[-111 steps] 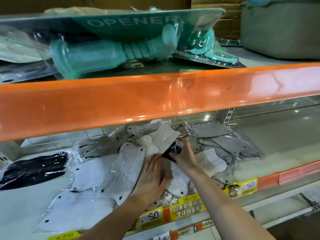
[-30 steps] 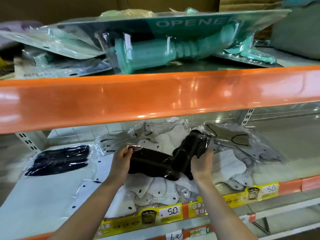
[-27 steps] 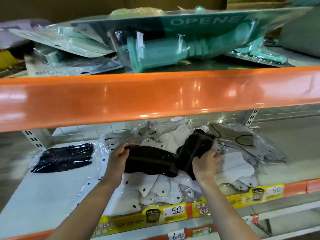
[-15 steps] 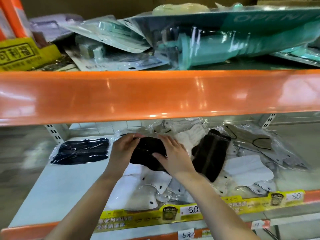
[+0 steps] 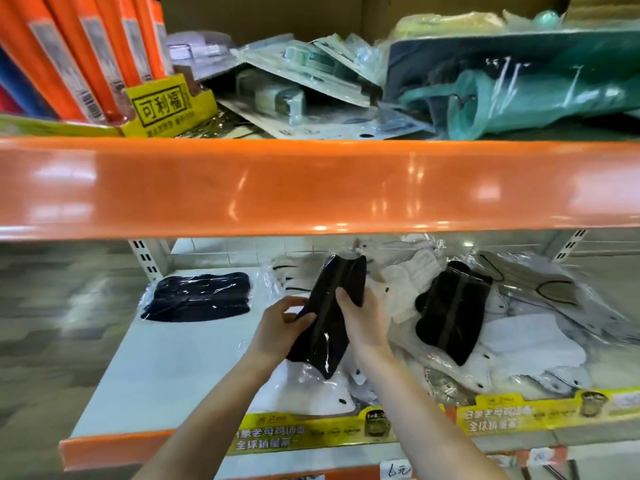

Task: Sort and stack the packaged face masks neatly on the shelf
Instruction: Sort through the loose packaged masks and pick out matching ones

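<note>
Lower shelf [image 5: 166,368] is white w/ an orange front lip. Far left on it sits a neat dark stack [image 5: 199,295] of bagged masks, on its own. Middle to right is a loose pile [image 5: 519,341] of bagged white and grey masks, overlapping every which way, w/ one black pack [image 5: 450,308] lying on top of it, tilted.

Person's got another black mask pack [image 5: 332,317] in both hands, lifted a bit above the left edge of the pile, standing roughly on end and leaning. Left hand [image 5: 280,329] grips the lower left edge, fingers curled round it. Right hand [image 5: 363,323] holds the right side, thumb across the front near the upper half. So both hands are closed on that same pack, pretty much side by side. The pack hangs between the dark stack and the other black one, closer to the pile.

Yellow price strips [image 5: 311,433] run along the shelf front under the pile. A fat orange beam [image 5: 311,185] cuts across the view above the hands and hides the back of the lower shelf. Upper shelf is cluttered: orange tubes [image 5: 79,53] upright in a yellow display box [image 5: 162,109] on the left, flat blister packs [image 5: 304,84] in the middle, a teal packaged thing [image 5: 519,84] on the right.
</note>
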`<act>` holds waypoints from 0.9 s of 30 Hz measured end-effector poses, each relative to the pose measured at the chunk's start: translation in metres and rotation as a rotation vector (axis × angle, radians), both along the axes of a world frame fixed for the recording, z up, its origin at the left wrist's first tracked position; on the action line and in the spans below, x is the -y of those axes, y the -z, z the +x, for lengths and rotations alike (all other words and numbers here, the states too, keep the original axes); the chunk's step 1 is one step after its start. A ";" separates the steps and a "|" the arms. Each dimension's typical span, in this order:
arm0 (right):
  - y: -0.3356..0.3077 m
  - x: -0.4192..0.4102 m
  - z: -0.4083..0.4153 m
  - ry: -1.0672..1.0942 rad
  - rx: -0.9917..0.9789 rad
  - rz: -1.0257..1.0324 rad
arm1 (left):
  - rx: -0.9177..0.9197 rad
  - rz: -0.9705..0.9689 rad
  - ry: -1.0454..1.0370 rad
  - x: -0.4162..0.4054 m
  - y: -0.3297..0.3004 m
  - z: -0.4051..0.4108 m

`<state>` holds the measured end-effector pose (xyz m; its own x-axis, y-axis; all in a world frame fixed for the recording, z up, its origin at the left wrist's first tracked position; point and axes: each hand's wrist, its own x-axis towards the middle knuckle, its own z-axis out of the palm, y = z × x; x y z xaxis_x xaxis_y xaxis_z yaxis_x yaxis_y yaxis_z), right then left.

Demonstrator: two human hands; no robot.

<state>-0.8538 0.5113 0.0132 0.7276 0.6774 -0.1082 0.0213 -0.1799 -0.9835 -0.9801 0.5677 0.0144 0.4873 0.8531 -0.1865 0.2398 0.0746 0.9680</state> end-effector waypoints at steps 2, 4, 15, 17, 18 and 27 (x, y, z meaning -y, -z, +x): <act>0.003 0.004 -0.003 -0.008 0.182 -0.031 | -0.037 0.024 0.020 -0.006 -0.001 -0.009; 0.007 0.011 -0.002 0.032 0.620 -0.095 | -0.059 0.037 0.023 -0.017 -0.003 -0.020; 0.023 -0.004 -0.035 -0.357 1.547 -0.014 | -0.491 0.399 0.294 -0.068 -0.008 -0.082; 0.019 -0.014 -0.049 -0.349 1.468 -0.046 | -0.537 0.670 0.218 -0.067 -0.009 -0.092; 0.018 -0.020 -0.056 -0.352 1.431 -0.076 | -0.526 0.755 0.208 -0.062 -0.012 -0.099; 0.018 -0.073 -0.127 -0.391 1.348 -0.110 | -0.731 1.165 0.100 -0.064 0.001 -0.142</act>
<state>-0.9809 0.5840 -0.0051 0.0827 0.8910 0.4464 0.9886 -0.0167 -0.1499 -1.1224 0.6321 0.0134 0.6568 0.6590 0.3665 0.6723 -0.7319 0.1111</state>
